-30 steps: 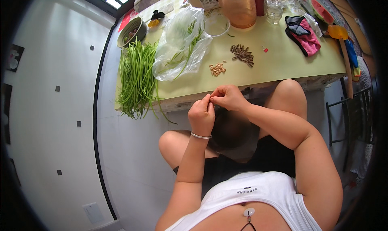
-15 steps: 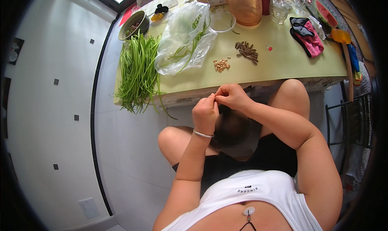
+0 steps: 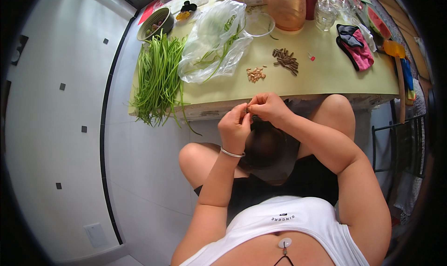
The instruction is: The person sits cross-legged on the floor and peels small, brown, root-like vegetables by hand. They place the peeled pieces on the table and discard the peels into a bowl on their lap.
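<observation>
My left hand (image 3: 234, 126), with a silver bangle at the wrist, and my right hand (image 3: 269, 109) meet fingertip to fingertip just off the table's front edge. Both are closed in a pinch on a tiny dark piece, which looks like a sunflower seed (image 3: 248, 109); the fingers mostly cover it. On the table beyond them lies a small heap of pale shelled kernels (image 3: 255, 74). To its right is a pile of dark unshelled sunflower seeds (image 3: 285, 61). Below my hands, between my knees, stands a dark round bin (image 3: 264, 147).
Long green stems (image 3: 159, 77) overhang the table's left front edge, beside a clear plastic bag (image 3: 212, 47) with more greens. Behind stand a basket (image 3: 156, 24), an amber jug (image 3: 285, 7) and a glass (image 3: 324, 15). Pink-and-grey cloth (image 3: 356, 47) and an orange-headed mallet (image 3: 394, 49) lie right.
The view has shifted slightly. My fingertips have changed their pinch, and a bit of the dark seed now shows between them. The piles on the table look the same.
</observation>
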Demonstrator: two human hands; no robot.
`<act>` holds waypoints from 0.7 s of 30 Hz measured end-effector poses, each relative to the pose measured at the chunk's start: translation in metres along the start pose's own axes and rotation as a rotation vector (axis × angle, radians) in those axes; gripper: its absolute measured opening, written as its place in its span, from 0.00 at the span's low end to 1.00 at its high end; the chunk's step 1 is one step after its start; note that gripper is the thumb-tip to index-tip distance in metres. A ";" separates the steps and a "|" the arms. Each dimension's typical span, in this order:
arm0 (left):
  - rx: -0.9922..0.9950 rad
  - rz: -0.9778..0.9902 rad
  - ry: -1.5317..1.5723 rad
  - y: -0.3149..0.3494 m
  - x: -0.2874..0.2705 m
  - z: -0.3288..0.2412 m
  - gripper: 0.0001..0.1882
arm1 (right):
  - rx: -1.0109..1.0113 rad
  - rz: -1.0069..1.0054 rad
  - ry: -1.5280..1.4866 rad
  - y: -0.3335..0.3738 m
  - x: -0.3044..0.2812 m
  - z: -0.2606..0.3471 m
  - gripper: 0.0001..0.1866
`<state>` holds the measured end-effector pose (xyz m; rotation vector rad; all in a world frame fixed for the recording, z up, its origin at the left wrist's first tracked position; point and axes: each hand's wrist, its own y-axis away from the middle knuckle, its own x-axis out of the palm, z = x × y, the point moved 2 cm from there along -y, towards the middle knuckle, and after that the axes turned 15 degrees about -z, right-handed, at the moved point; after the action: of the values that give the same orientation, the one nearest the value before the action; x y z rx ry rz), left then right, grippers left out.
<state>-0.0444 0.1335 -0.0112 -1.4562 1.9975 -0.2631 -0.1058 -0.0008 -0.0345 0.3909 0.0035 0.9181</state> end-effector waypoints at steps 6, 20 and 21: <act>-0.629 0.136 0.612 -0.007 -0.003 0.013 0.07 | 0.078 0.082 -0.069 -0.001 -0.006 0.003 0.03; -0.783 0.298 0.684 -0.011 -0.009 0.020 0.05 | -0.074 0.062 0.099 0.004 -0.004 0.003 0.04; -0.775 0.293 0.675 -0.011 -0.010 0.018 0.04 | -0.080 0.074 0.100 0.004 -0.004 0.002 0.04</act>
<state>-0.0230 0.1418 -0.0156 -1.6031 3.0581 0.2147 -0.1114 -0.0026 -0.0319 0.2719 0.0440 1.0065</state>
